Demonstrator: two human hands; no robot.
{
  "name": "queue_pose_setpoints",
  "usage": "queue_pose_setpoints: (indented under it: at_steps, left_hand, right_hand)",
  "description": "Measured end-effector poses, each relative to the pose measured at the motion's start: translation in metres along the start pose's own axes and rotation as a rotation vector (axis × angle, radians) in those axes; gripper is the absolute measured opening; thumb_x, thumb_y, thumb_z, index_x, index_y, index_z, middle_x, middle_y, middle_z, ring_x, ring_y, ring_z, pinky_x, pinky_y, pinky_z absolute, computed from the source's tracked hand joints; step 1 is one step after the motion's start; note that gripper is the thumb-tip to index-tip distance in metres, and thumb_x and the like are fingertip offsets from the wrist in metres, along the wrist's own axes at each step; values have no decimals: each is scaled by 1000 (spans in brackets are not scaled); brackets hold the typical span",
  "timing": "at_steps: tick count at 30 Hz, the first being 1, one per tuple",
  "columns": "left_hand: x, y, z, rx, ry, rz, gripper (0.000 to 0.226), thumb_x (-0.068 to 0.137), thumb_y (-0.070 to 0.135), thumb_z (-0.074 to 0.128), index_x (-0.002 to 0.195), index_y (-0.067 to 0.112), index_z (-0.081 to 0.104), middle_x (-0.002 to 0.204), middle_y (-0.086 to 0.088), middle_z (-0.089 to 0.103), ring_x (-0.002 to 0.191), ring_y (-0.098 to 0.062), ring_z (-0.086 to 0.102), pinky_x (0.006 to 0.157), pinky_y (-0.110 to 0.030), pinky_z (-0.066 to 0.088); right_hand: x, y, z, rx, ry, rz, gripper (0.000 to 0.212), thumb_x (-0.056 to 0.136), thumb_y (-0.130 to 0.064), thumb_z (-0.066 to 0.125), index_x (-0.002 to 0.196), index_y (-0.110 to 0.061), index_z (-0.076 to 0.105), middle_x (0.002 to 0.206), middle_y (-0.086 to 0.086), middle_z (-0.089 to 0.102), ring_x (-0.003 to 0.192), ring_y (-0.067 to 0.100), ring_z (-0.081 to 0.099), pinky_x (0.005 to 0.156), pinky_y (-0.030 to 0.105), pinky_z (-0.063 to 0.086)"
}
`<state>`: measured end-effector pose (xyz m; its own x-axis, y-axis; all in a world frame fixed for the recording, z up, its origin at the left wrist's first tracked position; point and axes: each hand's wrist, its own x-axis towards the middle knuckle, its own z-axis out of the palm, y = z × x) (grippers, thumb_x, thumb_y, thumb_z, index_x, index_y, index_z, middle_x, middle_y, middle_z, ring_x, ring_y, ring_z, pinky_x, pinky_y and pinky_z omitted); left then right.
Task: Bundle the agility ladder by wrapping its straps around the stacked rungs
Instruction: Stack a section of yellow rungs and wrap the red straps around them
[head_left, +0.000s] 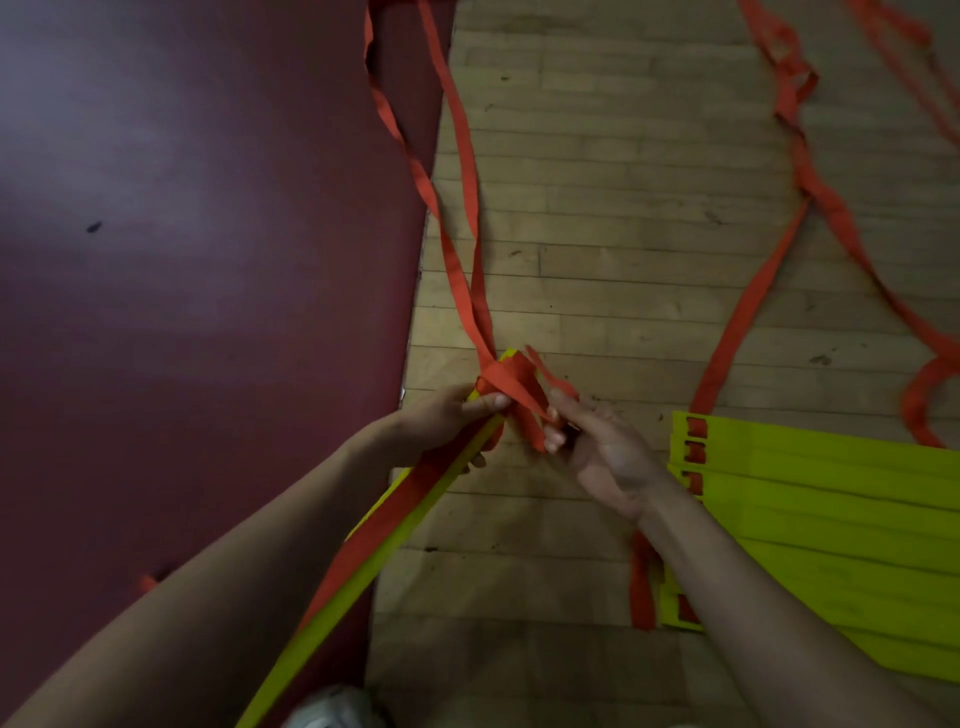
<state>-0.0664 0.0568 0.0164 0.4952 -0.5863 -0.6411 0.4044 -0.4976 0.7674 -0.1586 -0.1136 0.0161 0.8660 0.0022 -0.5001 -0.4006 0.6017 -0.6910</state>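
Hands wrapping orange straps (470, 291) around yellow rung stack (358, 582), held over the wood floor (597, 234).
Left hand (441, 415) closed on the stack's far end beside the wrap; right hand (597, 447) pinching a strap loop there. Strap tails trail away across floor and maroon mat (197, 260). Second rung stack (831, 519) lies flat at right.
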Motion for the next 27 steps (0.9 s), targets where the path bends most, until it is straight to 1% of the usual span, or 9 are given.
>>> queue_pose_setpoints:
  at_steps: [4, 7, 10, 13, 16, 19, 22, 25, 27]
  left_hand:
    - [-6, 6, -3, -50, -49, -18, 22, 97, 40, 50, 98, 19, 52, 77, -3, 57, 62, -17, 59, 58, -32, 52]
    - [-8, 7, -4, -57, -56, -12, 26, 98, 39, 48, 109, 16, 52, 79, -3, 57, 61, -15, 59, 57, -31, 52]
    - [-9, 10, -8, -60, -42, 3, 39, 98, 44, 45, 117, 11, 50, 85, -6, 57, 62, -14, 60, 57, -31, 52]
    - [-10, 15, -8, -57, -42, -12, 46, 96, 54, 39, 117, 14, 51, 86, -7, 58, 64, -16, 59, 56, -30, 52]
    - [-12, 17, -5, -41, -39, -28, 56, 90, 65, 34, 118, 21, 54, 81, -5, 59, 65, -17, 57, 56, -28, 51]
    - [-11, 17, -3, -2, 29, 0, 63, 80, 68, 43, 112, 17, 59, 83, -8, 63, 64, -18, 58, 57, -30, 50]
    - [-9, 15, -5, 12, 84, 39, 53, 89, 57, 51, 105, 8, 59, 84, -12, 62, 63, -20, 58, 57, -33, 50]
    - [-10, 13, -6, -11, 59, 59, 47, 93, 49, 53, 112, 6, 57, 87, -15, 63, 63, -22, 58, 54, -32, 51]
    - [-12, 15, -7, -22, 26, 73, 44, 95, 45, 53, 117, 7, 54, 89, -13, 62, 64, -22, 59, 53, -31, 52]
  right_hand:
    - [-2, 10, -6, 55, 35, -68, 29, 85, -22, 56, 57, -17, 51, 58, -2, 39, 54, 11, 40, 56, 22, 37]
    - [-5, 14, -5, -7, 63, -97, 28, 80, -27, 63, 60, -14, 48, 58, -3, 40, 53, 11, 43, 56, 22, 38]
    - [-12, 25, 1, -153, 41, -61, 21, 79, -25, 63, 61, -15, 60, 62, -1, 51, 61, 12, 52, 63, 22, 46]
    - [-16, 40, 7, -153, 38, -37, 11, 80, -22, 62, 82, -16, 70, 77, -2, 65, 78, 13, 61, 76, 27, 50]
    - [-13, 48, 7, -161, 100, -45, 17, 90, -13, 58, 102, -12, 69, 95, 1, 71, 91, 14, 66, 86, 31, 52]
    - [-14, 54, 8, -173, 122, -25, 14, 92, -3, 55, 95, -9, 68, 88, 0, 73, 87, 15, 67, 81, 28, 53]
    - [-15, 59, 10, -143, 149, 27, 12, 91, -3, 56, 91, -7, 67, 86, 3, 73, 83, 15, 67, 79, 26, 53]
    - [-10, 57, 2, -217, 321, 71, 13, 94, -19, 57, 99, -13, 68, 99, 3, 72, 92, 19, 66, 78, 30, 48]
    - [-4, 49, -8, -306, 609, 22, 14, 93, -20, 59, 103, -11, 63, 103, 5, 66, 95, 23, 62, 69, 27, 43]
